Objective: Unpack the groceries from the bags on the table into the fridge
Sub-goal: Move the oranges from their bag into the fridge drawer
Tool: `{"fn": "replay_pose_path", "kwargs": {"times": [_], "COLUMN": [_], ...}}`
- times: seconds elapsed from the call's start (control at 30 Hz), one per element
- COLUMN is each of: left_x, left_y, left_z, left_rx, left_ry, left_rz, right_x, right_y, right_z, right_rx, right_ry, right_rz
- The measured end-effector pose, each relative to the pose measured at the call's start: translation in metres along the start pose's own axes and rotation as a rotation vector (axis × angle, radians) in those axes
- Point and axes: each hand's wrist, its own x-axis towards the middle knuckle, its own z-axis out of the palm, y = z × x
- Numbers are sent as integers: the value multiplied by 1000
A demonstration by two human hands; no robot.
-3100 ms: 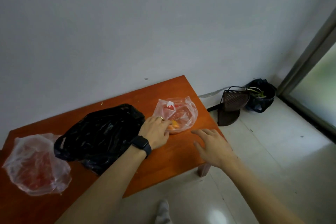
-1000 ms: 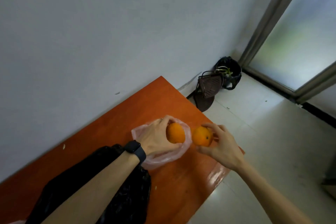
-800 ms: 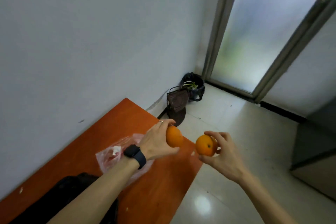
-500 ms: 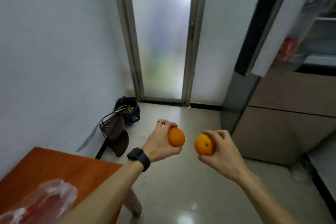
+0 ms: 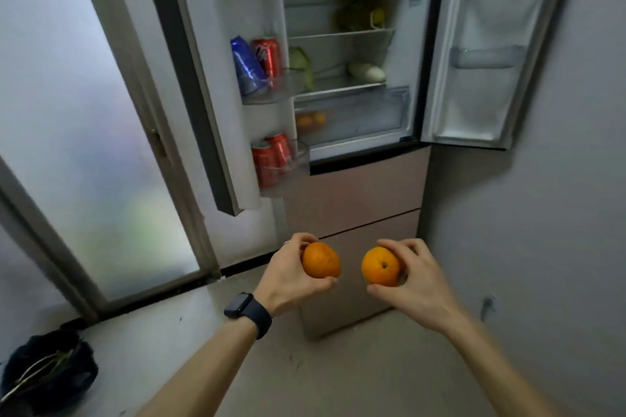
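Below the open fridge (image 5: 349, 54), left hand (image 5: 291, 276) and right hand (image 5: 411, 281) each grip an orange (image 5: 320, 260); lift both toward twelve o'clock, beside the oranges in the drawer (image 5: 352, 112).

A frosted glass door (image 5: 84, 132) with a grey metal frame occupies the left side and admits diffuse daylight. A plain grey wall (image 5: 542, 247) stands at right. The floor (image 5: 338, 376) is pale and glossy. A dark bag (image 5: 47, 372) lies at lower left.
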Motion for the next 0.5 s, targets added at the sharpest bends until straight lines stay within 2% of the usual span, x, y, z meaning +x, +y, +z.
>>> {"fn": "replay_pose_path", "kwargs": {"times": [0.13, 0.3, 0.5], "left_x": [82, 197, 327], "left_y": [25, 58, 78], "left_z": [26, 44, 27], "left_rx": [75, 99, 115], "left_ry": [-20, 47, 175], "left_rz": [87, 203, 193], "right_x": [63, 165, 290], "right_y": [31, 54, 63], "right_z": [-39, -88, -140], "right_rx": [-31, -86, -86], "right_ry": [53, 150, 160], "right_rz": [0, -61, -113]}}
